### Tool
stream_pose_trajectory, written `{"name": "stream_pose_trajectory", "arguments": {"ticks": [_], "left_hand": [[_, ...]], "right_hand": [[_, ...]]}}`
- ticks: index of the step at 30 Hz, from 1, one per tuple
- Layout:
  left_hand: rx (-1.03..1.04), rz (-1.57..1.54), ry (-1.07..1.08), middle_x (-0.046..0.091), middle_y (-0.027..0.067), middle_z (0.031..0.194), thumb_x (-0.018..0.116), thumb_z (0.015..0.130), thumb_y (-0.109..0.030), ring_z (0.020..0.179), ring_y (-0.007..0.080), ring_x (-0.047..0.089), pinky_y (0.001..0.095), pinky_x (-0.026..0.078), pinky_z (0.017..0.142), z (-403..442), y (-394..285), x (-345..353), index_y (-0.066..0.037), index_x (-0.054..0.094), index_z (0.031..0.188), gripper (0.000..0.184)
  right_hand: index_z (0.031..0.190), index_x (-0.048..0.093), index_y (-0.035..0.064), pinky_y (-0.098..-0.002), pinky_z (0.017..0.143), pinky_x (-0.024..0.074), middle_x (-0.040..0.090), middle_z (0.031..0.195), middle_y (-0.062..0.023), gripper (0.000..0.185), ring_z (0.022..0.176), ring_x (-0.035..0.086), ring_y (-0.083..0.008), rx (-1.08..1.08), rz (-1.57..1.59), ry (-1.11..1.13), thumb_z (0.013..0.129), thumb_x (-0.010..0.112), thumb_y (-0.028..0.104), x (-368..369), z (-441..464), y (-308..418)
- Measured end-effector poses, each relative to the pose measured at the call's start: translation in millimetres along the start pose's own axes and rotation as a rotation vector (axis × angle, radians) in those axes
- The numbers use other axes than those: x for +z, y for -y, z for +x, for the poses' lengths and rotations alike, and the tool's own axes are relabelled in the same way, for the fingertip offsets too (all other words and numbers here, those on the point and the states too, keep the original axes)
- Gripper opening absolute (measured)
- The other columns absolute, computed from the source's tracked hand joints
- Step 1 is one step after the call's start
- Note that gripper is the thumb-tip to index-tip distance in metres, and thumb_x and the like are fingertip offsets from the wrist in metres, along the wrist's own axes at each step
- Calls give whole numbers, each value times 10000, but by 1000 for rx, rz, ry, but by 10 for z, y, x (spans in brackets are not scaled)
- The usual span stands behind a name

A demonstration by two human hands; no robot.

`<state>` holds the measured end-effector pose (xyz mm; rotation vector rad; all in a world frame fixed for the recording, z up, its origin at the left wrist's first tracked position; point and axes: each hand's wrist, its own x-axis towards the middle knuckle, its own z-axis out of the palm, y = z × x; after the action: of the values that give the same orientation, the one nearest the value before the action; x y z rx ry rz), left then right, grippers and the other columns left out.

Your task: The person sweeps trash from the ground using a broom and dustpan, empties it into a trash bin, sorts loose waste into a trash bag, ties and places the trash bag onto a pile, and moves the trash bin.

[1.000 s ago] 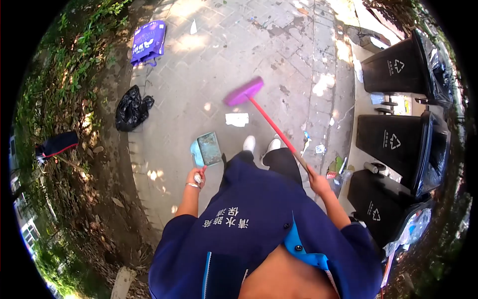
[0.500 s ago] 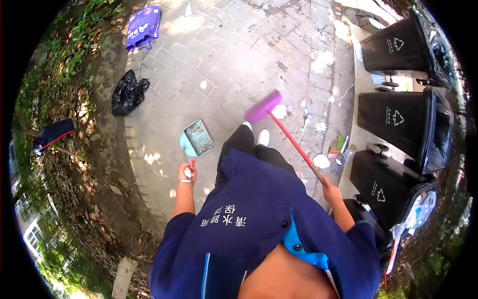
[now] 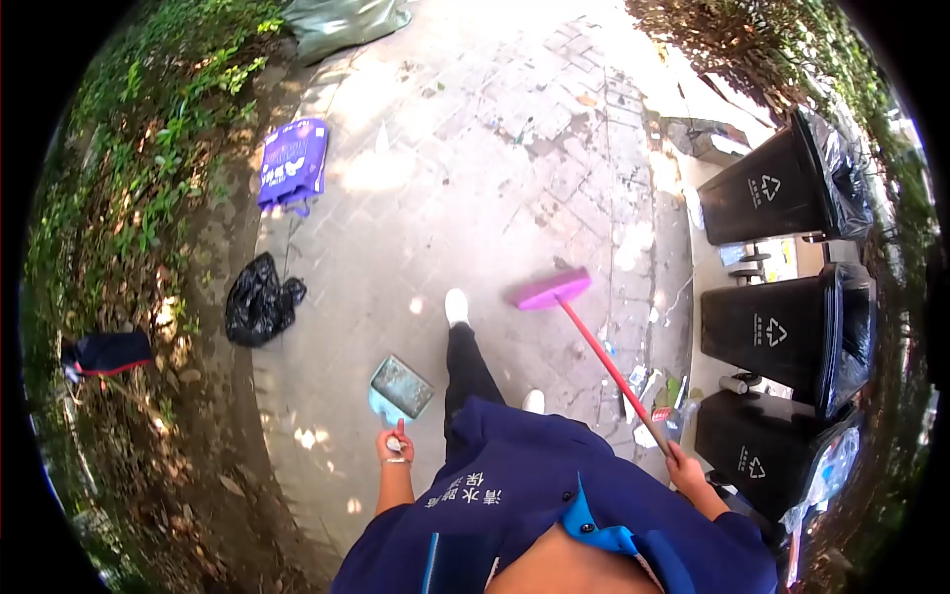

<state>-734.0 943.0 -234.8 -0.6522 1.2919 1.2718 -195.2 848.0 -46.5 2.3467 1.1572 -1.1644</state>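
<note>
Left grip point(image 3: 395, 445) has the dustpan point(image 3: 403, 384), right grip point(image 3: 685, 467)'s clutching a broom point(image 3: 616, 372), bins point(image 3: 737, 309) with plastic bags point(image 3: 857, 342) off to its right.

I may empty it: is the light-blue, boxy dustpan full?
Not full: the dustpan shows its mottled floor, with no heap on it. Fine dirt: cannot tell.

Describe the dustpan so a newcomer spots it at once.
On the paved path, find the navy top. Just ahead of the wearer's left grip is the dustpan, a pale blue-green open scoop. Unlike the crumpled, glossy black bag farther left, it is stiff and boxy with straight edges.
</note>
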Motion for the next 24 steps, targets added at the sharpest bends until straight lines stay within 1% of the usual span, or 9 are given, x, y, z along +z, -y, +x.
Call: {"name": "stream_pose_trajectory", "arguments": {"ticks": [2,4,8,9,11,14,16,22,24], "left_hand": [[-29,4,28,568,135,826,502,593,-79,423,93,461,175,413,364,324,-206,179,-26,464,678,107],[-102,-12,-4,568,124,830,502,594,-84,416,80,447,169,383,340,454,-434,477,-31,465,669,99],[-124,62,6,568,112,832,504,606,-82,414,69,439,161,362,335,473,-930,1162,-36,465,660,81],[-169,70,19,567,107,833,503,611,-76,413,67,438,159,362,337,489,-1043,1270,-31,466,679,90],[-224,60,54,569,98,833,498,630,-60,416,68,444,158,356,342,558,-1222,1438,-14,459,757,140],[-143,91,59,574,97,824,500,633,-57,419,73,450,162,357,343,511,-1402,1839,-6,454,774,157],[-138,72,68,577,96,809,497,635,-45,419,77,451,167,363,348,564,-1511,2064,-5,465,750,125],[-160,-122,173,581,109,817,483,650,-58,429,82,453,171,361,361,746,-1809,2834,22,484,790,161],[-113,-105,157,582,111,824,481,653,-64,430,81,448,169,356,359,841,-1890,3089,26,485,796,169]], "right_hand": [[1180,339,239,-419,678,423,559,811,-199,416,757,534,-360,-168,-48,-79,775,420,292,67,628,537],[1194,304,257,-423,665,428,560,812,-193,429,751,537,-360,-201,-124,-11,783,415,307,-147,1121,1410],[1196,302,253,-449,607,424,564,767,-176,403,683,542,-355,-416,-318,-94,804,354,330,-519,2174,2911],[1181,316,276,-437,635,432,567,835,-159,376,748,550,-332,-426,-331,-50,808,356,303,-647,2387,3351],[1173,329,259,-410,652,434,562,879,-139,367,798,547,-305,-492,-374,-33,807,363,267,-894,2674,4188],[1152,355,238,-389,670,437,554,928,-122,354,847,542,-285,-586,-469,-11,799,373,203,-1162,2935,5290],[1160,363,225,-377,649,447,570,872,-109,426,805,560,-279,-673,-534,-41,750,388,110,-1182,3191,5837],[1119,433,241,-355,707,439,557,937,-89,376,898,533,-254,-741,-642,-39,769,418,102,-1237,4061,6977],[1134,420,254,-356,712,438,556,943,-84,396,904,532,-248,-753,-649,-55,768,420,101,-1585,4253,7152]]}}
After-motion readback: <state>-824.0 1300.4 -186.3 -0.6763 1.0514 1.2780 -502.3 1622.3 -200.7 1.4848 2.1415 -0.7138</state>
